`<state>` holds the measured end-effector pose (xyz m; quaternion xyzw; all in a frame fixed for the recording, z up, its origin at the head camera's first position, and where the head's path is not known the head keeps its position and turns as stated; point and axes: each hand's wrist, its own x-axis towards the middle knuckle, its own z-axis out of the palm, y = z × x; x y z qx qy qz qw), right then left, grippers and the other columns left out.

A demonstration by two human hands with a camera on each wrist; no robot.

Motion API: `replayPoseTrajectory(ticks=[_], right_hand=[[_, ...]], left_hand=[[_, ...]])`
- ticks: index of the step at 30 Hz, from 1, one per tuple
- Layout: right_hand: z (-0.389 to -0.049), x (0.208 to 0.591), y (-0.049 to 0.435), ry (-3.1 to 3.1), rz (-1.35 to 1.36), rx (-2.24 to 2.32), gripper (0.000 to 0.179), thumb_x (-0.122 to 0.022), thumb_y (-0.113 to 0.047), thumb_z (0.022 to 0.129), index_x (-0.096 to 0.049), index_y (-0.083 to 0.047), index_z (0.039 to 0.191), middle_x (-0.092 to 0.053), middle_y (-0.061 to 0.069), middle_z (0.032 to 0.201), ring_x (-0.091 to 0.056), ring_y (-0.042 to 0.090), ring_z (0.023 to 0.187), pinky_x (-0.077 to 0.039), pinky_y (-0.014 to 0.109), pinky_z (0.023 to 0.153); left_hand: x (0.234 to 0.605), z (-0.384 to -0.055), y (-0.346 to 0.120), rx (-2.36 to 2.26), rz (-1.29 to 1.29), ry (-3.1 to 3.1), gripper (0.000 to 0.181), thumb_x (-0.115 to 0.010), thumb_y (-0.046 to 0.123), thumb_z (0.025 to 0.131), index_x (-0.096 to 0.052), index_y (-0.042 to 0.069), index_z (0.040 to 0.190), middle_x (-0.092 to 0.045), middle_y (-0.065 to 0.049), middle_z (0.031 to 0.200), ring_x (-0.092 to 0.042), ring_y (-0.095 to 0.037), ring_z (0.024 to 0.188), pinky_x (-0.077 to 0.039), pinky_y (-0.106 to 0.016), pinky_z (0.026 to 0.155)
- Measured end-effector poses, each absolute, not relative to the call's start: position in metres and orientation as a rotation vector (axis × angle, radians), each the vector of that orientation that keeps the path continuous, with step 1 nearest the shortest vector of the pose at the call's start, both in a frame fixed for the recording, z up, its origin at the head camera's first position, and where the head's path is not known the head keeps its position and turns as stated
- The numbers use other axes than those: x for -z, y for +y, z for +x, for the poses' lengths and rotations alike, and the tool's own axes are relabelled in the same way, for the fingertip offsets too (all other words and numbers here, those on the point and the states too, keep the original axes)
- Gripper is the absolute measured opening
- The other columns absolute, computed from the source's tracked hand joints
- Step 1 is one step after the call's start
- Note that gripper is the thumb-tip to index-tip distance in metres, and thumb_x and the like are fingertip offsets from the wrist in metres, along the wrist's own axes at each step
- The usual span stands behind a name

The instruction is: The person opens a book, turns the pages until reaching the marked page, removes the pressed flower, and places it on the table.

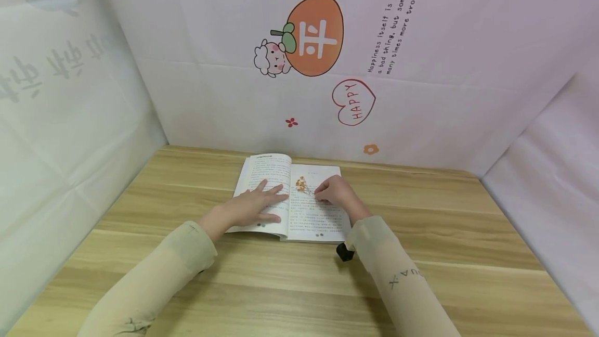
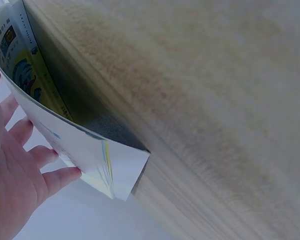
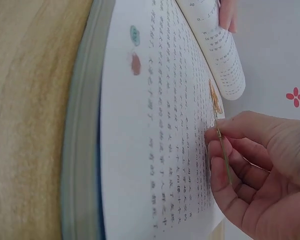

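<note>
An open book point(image 1: 313, 225) lies on the wooden table in the head view, its pages full of printed text. My left hand point(image 1: 250, 207) rests on the left page with its fingers spread. In the left wrist view, that hand point(image 2: 15, 170) lies against the lifted pages, and the book's colourful cover point(image 2: 32, 80) curves up off the tabletop. Over the right page, my right hand point(image 1: 336, 191) pinches the thin stem of a small orange dried flower point(image 1: 300, 184). The right wrist view shows the stem point(image 3: 220, 135) between thumb and fingers, the flower head close to the book's fold.
The wooden table point(image 1: 262, 290) reaches back to a white printed cloth wall point(image 1: 224, 108), with more cloth at both sides. A small black object point(image 1: 344, 252) sits beneath the right sleeve cuff, near the book's front right corner.
</note>
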<state>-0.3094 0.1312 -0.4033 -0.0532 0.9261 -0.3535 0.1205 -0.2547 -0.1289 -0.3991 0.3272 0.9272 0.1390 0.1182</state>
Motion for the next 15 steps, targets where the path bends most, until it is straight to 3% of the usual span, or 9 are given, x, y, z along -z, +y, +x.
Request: replayPoseTrajectory(ticks=[15], right_hand=[[-0.317, 0.417, 0.143, 2.586, -0.068, 1.269, 0.019, -0.068, -0.019, 0.086, -0.073, -0.008, 0.1, -0.068, 0.002, 0.085, -0.057, 0.013, 0.071, -0.047, 0.025, 0.064]], left_hand=[[0.396, -0.253, -0.128, -0.436, 0.944, 2.697, 0.067, -0.051, 0.055, 0.088, -0.031, 0.028, 0.146, -0.011, 0.005, 0.154, 0.004, -0.032, 0.139, -0.014, -0.058, 0.106]])
